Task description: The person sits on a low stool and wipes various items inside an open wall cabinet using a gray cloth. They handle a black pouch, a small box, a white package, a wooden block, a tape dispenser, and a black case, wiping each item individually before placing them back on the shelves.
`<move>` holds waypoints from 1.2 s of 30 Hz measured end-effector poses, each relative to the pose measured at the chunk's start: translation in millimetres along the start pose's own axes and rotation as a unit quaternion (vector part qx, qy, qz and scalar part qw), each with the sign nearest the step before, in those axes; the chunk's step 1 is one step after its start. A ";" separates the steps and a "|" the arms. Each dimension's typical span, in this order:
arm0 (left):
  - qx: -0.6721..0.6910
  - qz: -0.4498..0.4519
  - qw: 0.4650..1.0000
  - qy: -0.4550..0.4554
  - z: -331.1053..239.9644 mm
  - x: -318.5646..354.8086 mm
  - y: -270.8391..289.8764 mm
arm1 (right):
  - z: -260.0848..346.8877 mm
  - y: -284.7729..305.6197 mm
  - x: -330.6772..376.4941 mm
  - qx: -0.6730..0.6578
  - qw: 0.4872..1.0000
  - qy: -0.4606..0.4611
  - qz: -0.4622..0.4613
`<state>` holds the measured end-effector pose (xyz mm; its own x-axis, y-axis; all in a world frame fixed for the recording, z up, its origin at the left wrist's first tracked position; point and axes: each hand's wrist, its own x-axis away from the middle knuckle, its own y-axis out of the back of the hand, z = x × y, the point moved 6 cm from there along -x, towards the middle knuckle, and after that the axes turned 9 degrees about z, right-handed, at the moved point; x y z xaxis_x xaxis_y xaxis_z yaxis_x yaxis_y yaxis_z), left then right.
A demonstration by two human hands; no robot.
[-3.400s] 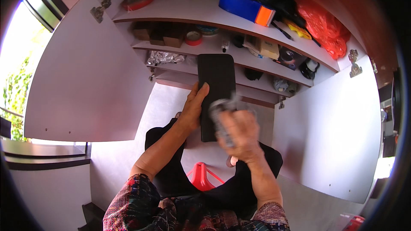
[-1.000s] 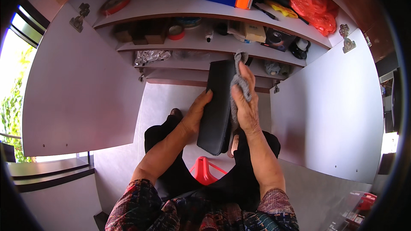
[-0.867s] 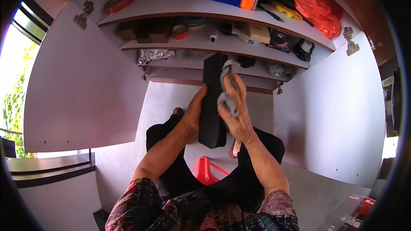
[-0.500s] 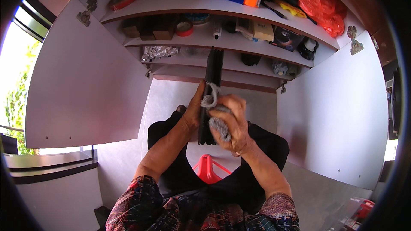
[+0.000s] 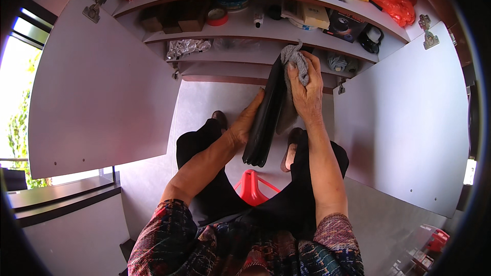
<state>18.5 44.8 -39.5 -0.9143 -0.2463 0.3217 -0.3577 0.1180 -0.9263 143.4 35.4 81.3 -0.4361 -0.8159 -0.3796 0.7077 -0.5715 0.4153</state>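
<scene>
While the left hand clasps the flat black case from below, tilting it edge-up before the open cupboard shelves, the right hand grips a grey cloth pressed against its upper side, apparently so the face stays steady for wiping.

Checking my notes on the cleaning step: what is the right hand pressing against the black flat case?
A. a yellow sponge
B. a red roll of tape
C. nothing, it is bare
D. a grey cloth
D: the right hand presses a bunched grey cloth on the upper part of the black case, which the left hand holds from the other side.
</scene>
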 end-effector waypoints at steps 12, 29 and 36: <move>-0.226 -0.095 0.959 -0.139 -18.9 1.3 -2.5 | -17.7 -8.7 16.3 -0.153 0.976 -0.156 0.018; -0.307 0.026 0.948 -0.084 -15.5 25.4 -33.4 | -18.0 1.3 22.6 -0.166 0.978 -0.123 -0.009; -0.238 0.038 0.969 -0.055 -13.5 30.4 -30.5 | -19.4 7.9 23.7 -0.246 0.955 -0.166 -0.007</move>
<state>-0.9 46.7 1.2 -0.9252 -0.3168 0.2088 -0.3606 0.5633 -0.7434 149.5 13.3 59.6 -0.5423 -0.8377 -0.0653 0.8401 -0.5393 -0.0585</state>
